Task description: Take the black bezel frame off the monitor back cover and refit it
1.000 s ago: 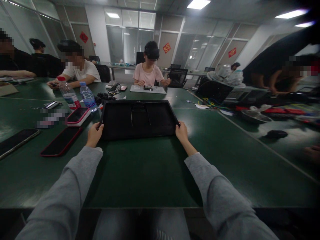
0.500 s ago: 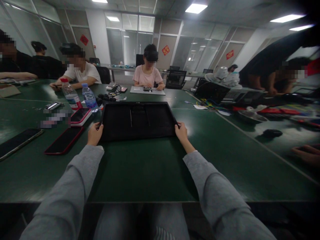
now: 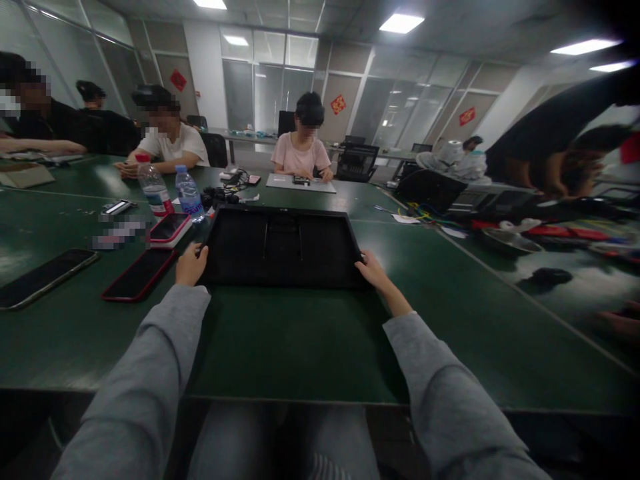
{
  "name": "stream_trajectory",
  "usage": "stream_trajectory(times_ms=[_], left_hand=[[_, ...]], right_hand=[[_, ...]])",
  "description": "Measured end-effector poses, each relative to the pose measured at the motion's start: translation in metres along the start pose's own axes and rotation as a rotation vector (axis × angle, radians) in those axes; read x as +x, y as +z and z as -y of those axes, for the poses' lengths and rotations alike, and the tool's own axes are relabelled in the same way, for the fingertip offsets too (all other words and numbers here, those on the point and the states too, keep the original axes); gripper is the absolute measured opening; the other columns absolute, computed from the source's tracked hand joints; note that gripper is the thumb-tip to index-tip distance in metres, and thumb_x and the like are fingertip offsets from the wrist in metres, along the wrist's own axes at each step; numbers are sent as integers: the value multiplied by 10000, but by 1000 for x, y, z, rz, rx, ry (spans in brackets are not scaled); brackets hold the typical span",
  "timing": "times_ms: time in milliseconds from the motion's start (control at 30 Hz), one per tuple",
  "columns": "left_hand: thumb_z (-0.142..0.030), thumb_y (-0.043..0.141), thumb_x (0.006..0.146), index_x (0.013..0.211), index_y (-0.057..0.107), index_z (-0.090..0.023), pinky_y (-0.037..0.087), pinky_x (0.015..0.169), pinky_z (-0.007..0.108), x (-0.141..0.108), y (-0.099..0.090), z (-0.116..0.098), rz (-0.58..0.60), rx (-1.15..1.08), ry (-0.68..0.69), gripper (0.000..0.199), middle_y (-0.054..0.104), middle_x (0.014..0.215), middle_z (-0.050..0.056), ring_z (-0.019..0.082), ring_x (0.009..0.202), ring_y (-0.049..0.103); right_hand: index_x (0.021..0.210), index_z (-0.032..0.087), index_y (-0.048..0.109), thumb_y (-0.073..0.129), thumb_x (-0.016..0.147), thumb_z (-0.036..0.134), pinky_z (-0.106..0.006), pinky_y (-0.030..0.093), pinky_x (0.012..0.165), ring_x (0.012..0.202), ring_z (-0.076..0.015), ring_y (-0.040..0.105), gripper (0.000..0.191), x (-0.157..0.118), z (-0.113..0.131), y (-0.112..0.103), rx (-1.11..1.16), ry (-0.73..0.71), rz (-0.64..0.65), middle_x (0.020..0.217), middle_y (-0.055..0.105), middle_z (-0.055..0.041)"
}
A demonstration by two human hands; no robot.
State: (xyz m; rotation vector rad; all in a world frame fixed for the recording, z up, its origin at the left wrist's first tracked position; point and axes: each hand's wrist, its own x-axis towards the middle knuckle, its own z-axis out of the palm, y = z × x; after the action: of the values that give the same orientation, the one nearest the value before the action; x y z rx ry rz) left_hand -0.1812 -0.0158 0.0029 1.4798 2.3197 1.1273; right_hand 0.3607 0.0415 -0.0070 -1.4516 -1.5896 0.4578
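Note:
A wide black tray-like panel with a raised rim lies on the green table in front of me. It looks like a monitor housing, with a small pale mark on its far rim and two thin light lines inside. My left hand is closed on its left edge near the front corner, thumb on the rim. On the opposite edge, my right hand grips the panel near its right front corner. The fingers below the rim are partly hidden.
Left of the panel lie a red-rimmed phone, a pink-and-white phone and a dark phone. Two water bottles stand behind them. Cables and a black mouse are at right. Co-workers sit across the table.
The panel's right side has swung slightly toward me and rightward, and my right hand has moved with it. The whole view has shifted a little.

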Motion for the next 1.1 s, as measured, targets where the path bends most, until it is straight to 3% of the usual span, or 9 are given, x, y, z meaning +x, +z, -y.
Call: stream_trajectory(times_ms=[167,333,433,533,867,1100], left_hand=[[-447,512,940,1277,641,-179,453,1060,471,-1,0,1,-6,-16,19,449,701,1247,167,325,1218,626],[-459,520,926,1240,659,-190,463,1045,452,3,2,6,-7,-14,21,436,709,1238,163,318,1198,641],[-477,523,919,1240,661,-193,470,1035,439,5,3,9,0,-14,28,450,706,1248,165,312,1191,647],[-484,516,922,1258,655,-189,474,1029,435,7,4,11,5,-12,36,469,701,1257,169,311,1196,646],[-489,466,940,1288,655,-157,467,1046,456,14,8,14,17,34,75,516,681,1254,193,325,1189,636],[-457,428,956,1332,627,-98,436,1086,433,15,9,16,29,60,108,557,612,1306,228,295,1180,616]], right_hand=[[1312,238,580,649,739,305,-471,593,879,943,-246,697,581,2,11,7,267,204,64,1040,735,-58],[1385,249,531,681,747,367,-464,615,833,911,-245,715,666,6,5,7,323,247,111,1025,745,-44],[1362,239,547,657,723,292,-492,595,897,891,-235,716,650,9,3,9,330,276,73,1016,748,-33],[1348,235,559,647,701,255,-506,591,907,890,-240,717,653,11,4,11,338,280,47,1025,748,-38],[1277,266,647,711,719,403,-538,603,892,971,-284,717,579,-8,29,5,331,169,-118,1024,753,-49],[1317,187,613,670,697,356,-525,599,882,935,-280,714,646,0,3,-5,324,200,-198,994,747,-93]])
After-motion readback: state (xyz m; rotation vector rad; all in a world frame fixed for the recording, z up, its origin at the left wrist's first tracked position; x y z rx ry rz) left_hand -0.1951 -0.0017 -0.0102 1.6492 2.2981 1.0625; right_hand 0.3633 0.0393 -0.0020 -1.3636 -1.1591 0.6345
